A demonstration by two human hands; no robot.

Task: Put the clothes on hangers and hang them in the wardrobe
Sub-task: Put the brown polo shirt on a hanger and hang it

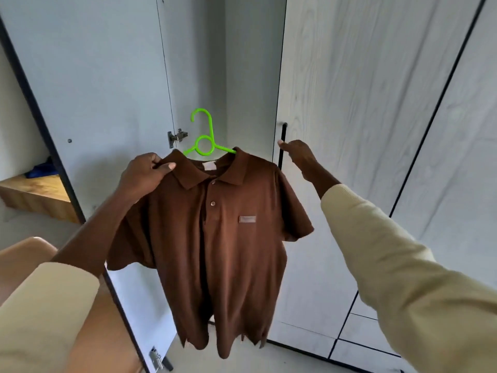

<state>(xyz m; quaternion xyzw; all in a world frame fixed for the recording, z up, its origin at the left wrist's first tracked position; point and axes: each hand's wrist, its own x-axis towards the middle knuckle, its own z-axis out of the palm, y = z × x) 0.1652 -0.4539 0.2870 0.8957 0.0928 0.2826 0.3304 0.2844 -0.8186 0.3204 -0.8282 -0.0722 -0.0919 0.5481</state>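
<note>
Wooden bench [35, 193] at left edge of frame, beyond open wardrobe door [102, 84]. My left hand [144, 175] at centre-left pinches shoulder of brown polo shirt [215, 238], thumb over fabric. Shirt hangs mid-frame on green hanger [205, 142], hook free against wardrobe gap. My right hand [298, 154] at centre-right reaches black door handle [282, 146]; whether fingers grip it, cannot tell.

A brown polo shirt [215, 238] is showing a pale neck label and a dull pinkish chest patch, hanging on a bright green hanger [204, 135]. Cream sleeves [403, 278] are covering both arms. The wardrobe doors [363, 103] are showing pale grey wood grain with black edging and a black handle [282, 146].
</note>
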